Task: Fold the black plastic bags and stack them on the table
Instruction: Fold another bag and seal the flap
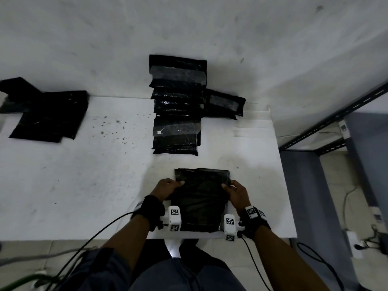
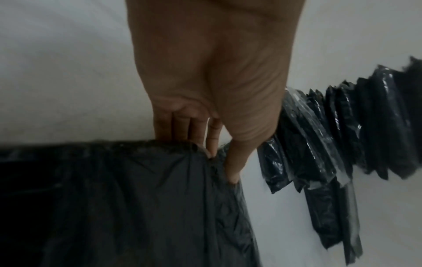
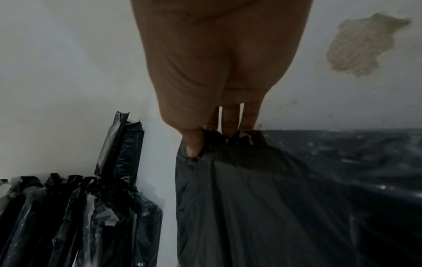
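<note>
We hold the crinkled black plastic bag (image 1: 201, 198) at six o'clock on the white table (image 1: 84, 175), left hand (image 1: 167, 189) and right hand (image 1: 238, 194) each pinching a side edge. Fold evenly, probably toward the twelve-o'clock stack of folded black bags (image 1: 177, 114).

On the white table (image 1: 84, 175), speckled with dark spots, I work a matte black bag (image 1: 201, 198). Beyond it, the glossy black folded bags (image 1: 177, 106) show pale grey bands. My black wrist straps (image 1: 152, 208) carry white mounts (image 1: 174, 217) printed with black-and-white square markers. Right of the table stands a dark grey shelf frame (image 1: 336, 114).
</note>
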